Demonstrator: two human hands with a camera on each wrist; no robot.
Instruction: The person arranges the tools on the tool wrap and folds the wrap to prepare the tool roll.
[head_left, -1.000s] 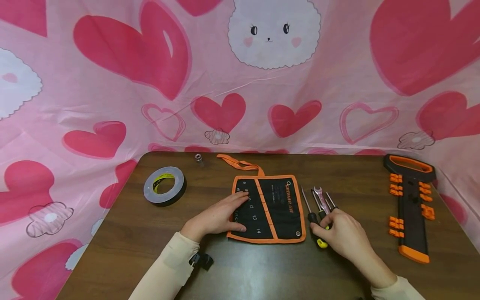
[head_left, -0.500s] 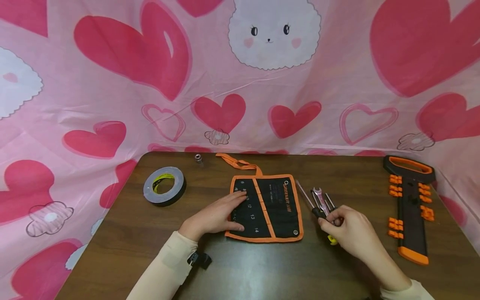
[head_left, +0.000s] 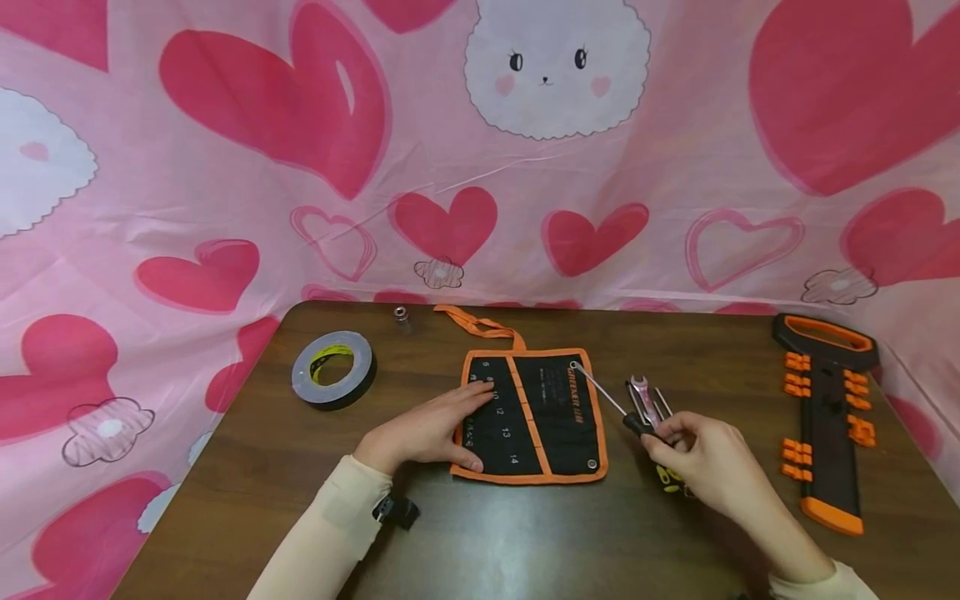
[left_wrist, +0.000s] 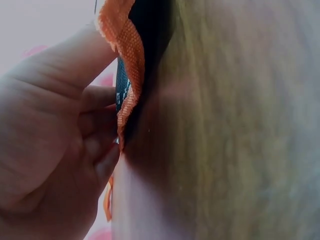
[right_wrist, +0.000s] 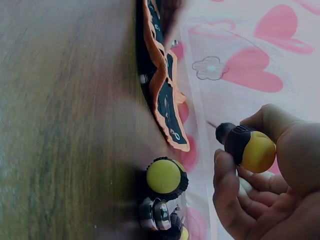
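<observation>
My right hand [head_left: 708, 458] pinches the handle of a screwdriver [head_left: 636, 425], its shaft pointing up and left over the pouch's right edge. In the right wrist view, the handle's rounded yellow end [right_wrist: 260, 152] shows between thumb and fingers, above the table. Below that hand lie a small pink-tinted wrench [head_left: 642, 393] and other screwdrivers with yellow-green handle ends [right_wrist: 163, 176]. My left hand [head_left: 427, 429] rests on the left part of a black tool pouch [head_left: 562, 417] with orange trim and printed numbers. The left wrist view shows its wavy orange edge [left_wrist: 132, 55] beside the thumb.
On the left lies a roll of tape [head_left: 335, 369]. A small metal socket [head_left: 402, 315] stands near the back edge. The pouch's orange strap [head_left: 480, 325] stretches backward. At the right lies a black rack with orange clips [head_left: 828, 425]. A heart-print cloth [head_left: 517, 200] hangs behind.
My right hand has picked the screwdriver up from the other tools and swung its tip left over the pouch. The pouch shifted slightly left earlier; my left hand stays on it.
</observation>
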